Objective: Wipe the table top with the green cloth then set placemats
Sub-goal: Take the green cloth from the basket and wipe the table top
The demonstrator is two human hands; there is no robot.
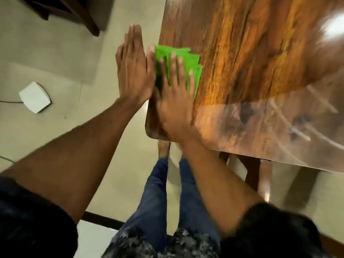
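Right hand [174, 94]: flat, fingers spread, pressing the green cloth [183, 60] at the table [260, 71] edge.
Left hand [134, 71]: flat, held just beyond the edge, holding nothing.
Risk: cloth sliding off past the left hand; no placemats visible.

The shiny brown wooden table [251, 62] has 1 green cloth [186, 62] lying flat on it, close to its left edge and near corner.

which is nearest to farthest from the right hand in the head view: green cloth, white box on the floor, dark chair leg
1. green cloth, under the right hand, on the table edge.
2. white box, on the floor, left.
3. dark chair leg, upper left.
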